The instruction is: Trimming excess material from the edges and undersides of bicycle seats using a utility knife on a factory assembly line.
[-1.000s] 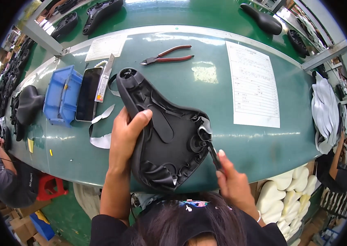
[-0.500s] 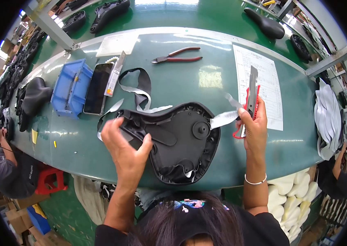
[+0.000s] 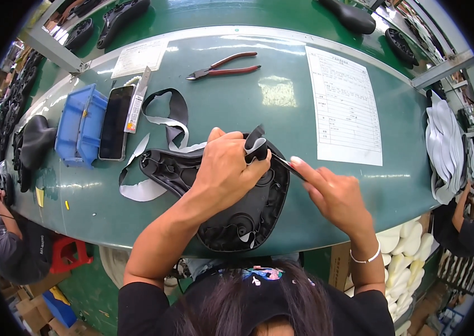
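Note:
A black bicycle saddle [image 3: 270, 204] lies upside down on the green table, its ribbed underside and gathered cover edge facing up. My left hand [image 3: 228, 168] is closed on a black strip with a pale backing [image 3: 256, 148], pulling it up at the saddle's far rim. In my right hand [image 3: 335, 199] is the utility knife [image 3: 288, 167], its blade at the saddle's rim beside the strip; the hand hides most of its handle. Cut trimmings lie by the saddle: a curled grey-and-white strip [image 3: 178, 106] behind it and a pale piece [image 3: 143, 191] at its left.
Red-handled cutting pliers [image 3: 223, 66] lie farther back. At left are a blue bin [image 3: 80, 126], a black phone [image 3: 116, 123] and another saddle [image 3: 40, 143]. A printed sheet [image 3: 343, 106] lies at right, with white stacked pieces [image 3: 444, 148] beyond.
My left hand, earlier open over the saddle's nose, has moved right and gripped the strip. My right hand has lowered the knife from above the paper to the saddle's rim.

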The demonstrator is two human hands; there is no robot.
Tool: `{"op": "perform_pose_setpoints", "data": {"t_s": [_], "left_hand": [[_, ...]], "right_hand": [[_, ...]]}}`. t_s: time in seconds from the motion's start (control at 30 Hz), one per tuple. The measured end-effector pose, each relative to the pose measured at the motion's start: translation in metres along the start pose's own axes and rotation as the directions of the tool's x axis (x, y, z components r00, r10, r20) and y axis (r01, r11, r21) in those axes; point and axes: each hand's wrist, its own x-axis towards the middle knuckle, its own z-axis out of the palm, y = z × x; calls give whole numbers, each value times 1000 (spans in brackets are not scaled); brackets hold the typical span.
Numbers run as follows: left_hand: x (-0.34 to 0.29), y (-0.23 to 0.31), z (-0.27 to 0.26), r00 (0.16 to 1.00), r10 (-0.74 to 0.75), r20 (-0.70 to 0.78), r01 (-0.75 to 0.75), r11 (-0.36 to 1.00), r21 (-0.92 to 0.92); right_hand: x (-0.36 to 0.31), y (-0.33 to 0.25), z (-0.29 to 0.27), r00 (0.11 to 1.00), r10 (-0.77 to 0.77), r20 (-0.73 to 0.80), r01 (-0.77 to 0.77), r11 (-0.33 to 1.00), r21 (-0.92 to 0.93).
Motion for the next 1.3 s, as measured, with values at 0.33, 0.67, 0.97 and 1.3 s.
{"op": "perform_pose_setpoints", "data": {"t_s": [0.33, 0.67, 0.97, 1.3], "left_hand": [[-2, -32, -15, 987, -89, -135, -143, -91, -986], [-31, -30, 4, 965, -156, -209, 222, 913, 343], [-37, -25, 6, 920, -295, -258, 365, 886, 287], [-39, -34, 9, 892, -230, -388, 393, 819, 419]], "right_hand": [[-23, -63, 3, 934, 336, 120, -322, 938, -126], [-19, -50, -10, 966, 205, 159, -145, 935, -325], [-39, -62, -10, 826, 563, -2, -508, 748, 427], [27, -27, -4, 936, 349, 39, -277, 665, 694]]}}
